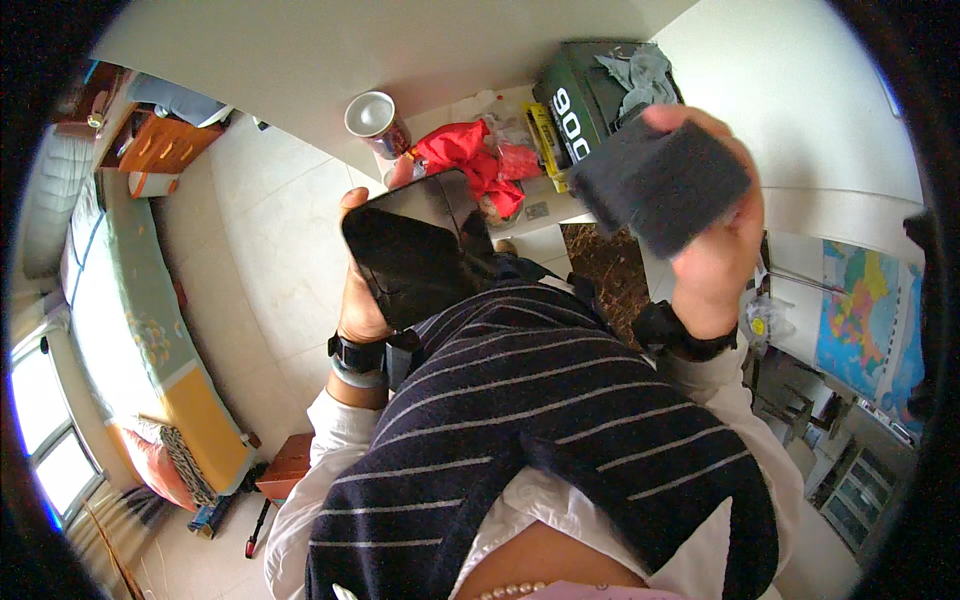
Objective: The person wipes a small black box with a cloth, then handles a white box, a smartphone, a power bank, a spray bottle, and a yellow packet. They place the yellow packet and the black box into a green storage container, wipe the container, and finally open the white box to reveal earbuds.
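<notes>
Glossy black slab point(405, 262) at 10 o'clock, dark pad point(668, 188) at 2
So my left hand point(362, 300) has the slab gripped along its outer edge, with a red bundle point(458, 150) past it at 12. My right hand point(722, 262) is holding the pad, kinda blurry, so can't tell what it's made of. Imo: steady the slab by its edges, fingers off the shiny face, and carry the pad flat, not corner-first.

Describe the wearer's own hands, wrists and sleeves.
The left hand is ungloved, with a black wrist strap and a pale band behind it. The right hand, also ungloved, has a dark wristband. Both sleeves are white.
</notes>
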The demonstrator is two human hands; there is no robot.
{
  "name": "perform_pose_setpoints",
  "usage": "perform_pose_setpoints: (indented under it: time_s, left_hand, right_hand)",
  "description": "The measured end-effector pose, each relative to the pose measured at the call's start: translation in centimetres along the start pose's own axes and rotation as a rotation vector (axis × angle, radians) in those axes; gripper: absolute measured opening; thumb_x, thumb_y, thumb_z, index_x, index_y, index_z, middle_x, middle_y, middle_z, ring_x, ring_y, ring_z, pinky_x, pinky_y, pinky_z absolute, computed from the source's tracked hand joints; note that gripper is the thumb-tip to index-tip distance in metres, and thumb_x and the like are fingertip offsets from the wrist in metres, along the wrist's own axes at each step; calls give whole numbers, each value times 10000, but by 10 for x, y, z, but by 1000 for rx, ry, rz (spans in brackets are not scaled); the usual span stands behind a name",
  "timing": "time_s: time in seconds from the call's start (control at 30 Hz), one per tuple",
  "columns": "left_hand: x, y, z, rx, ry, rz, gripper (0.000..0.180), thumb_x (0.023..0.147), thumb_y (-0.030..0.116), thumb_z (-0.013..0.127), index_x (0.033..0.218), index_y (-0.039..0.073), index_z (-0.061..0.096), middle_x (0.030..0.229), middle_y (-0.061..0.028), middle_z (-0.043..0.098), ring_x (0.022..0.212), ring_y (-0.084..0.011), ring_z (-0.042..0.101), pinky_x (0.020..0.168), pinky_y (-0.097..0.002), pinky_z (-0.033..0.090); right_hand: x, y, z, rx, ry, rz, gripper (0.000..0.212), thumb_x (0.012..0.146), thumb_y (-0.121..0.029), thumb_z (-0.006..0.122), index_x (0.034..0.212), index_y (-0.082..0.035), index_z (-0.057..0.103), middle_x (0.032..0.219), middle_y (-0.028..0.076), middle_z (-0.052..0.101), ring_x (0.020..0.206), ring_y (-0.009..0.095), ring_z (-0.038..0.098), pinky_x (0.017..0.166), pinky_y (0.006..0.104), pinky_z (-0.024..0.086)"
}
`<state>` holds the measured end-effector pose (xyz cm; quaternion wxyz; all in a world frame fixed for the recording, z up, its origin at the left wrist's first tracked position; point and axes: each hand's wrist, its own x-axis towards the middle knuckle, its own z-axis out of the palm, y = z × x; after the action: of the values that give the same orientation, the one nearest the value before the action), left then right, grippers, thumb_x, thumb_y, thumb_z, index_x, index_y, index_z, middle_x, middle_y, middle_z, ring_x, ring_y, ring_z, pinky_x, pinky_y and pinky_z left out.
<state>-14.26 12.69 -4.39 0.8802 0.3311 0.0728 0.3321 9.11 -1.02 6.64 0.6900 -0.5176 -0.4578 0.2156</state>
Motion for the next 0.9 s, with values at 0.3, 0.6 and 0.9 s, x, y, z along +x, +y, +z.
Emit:
perform_pose_setpoints:
  time_s: [0.3,0.6,0.9]
  left_hand:
    - [7,-9,-1,581,-194,107,1174,514,20,908,1395,252,166,1518,-192,233,1335,-333,371,1062,-480,370]
    - [-1,-3,3,638,-185,-114,1148,515,127,927,1413,171,212,1478,-173,316,1327,-287,370,1101,-428,302]
    - [-1,8,-7,745,-248,-365,1135,521,210,936,1402,103,229,1321,-132,444,1217,-249,457,1042,-376,372]
  right_hand:
    - [-4,1,51,-687,-483,-221,367,663,-80,711,1018,-51,626,1026,79,634,937,275,575,819,353,450]
    - [-28,20,57,-1136,-637,-53,300,650,-95,673,946,-72,631,949,47,616,867,245,543,744,347,454]
    - [-53,31,36,-400,-556,520,466,718,-175,691,1124,-49,499,891,194,629,861,355,634,695,421,484]
